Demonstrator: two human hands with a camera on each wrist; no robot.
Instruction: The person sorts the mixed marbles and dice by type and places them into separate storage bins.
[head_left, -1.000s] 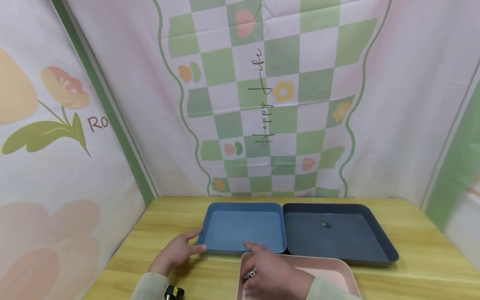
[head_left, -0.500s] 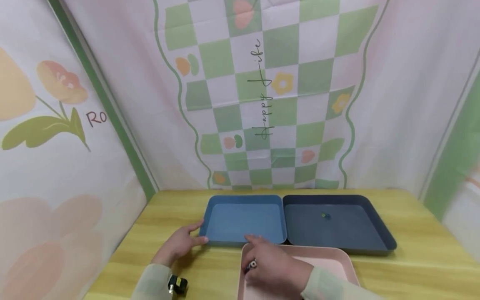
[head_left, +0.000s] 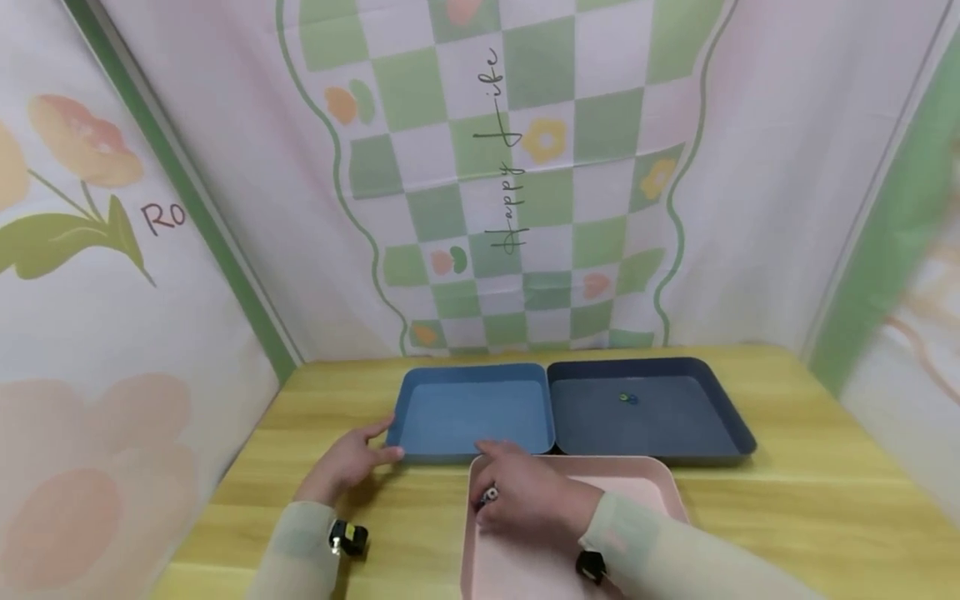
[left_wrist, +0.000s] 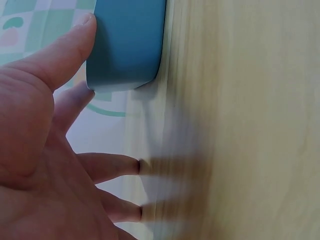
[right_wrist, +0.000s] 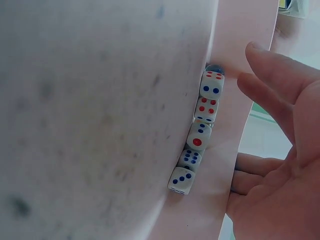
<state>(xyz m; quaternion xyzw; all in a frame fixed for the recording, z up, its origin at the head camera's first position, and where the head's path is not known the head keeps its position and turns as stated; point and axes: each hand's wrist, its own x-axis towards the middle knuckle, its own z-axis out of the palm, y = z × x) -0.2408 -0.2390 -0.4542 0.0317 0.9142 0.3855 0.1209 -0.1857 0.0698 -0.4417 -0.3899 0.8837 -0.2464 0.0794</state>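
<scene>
My left hand (head_left: 347,462) is at the near left corner of the blue tray (head_left: 472,412); thumb and forefinger lie straight against its outer walls on either side of that corner. In the left wrist view the other fingers (left_wrist: 112,166) are spread apart. My right hand (head_left: 525,487) is at the left wall of the pink tray (head_left: 525,558), beside several white dice (right_wrist: 198,136) with red and blue pips. They stand in a row along the wall's inner foot, a bluish rounded thing (right_wrist: 216,69) at the row's end. In the right wrist view the fingers are apart from the dice.
A dark grey-blue tray (head_left: 652,425) adjoins the blue tray on the right and holds small green and blue items (head_left: 628,399). The trays stand on a wooden table (head_left: 817,492). A patterned curtain (head_left: 487,208) hangs behind it. Small black devices (head_left: 348,537) sit at both wrists.
The head view has tilted down and turned slightly right, so everything sits higher and more of the pink tray shows. Both hands keep nearly the same places at the trays.
</scene>
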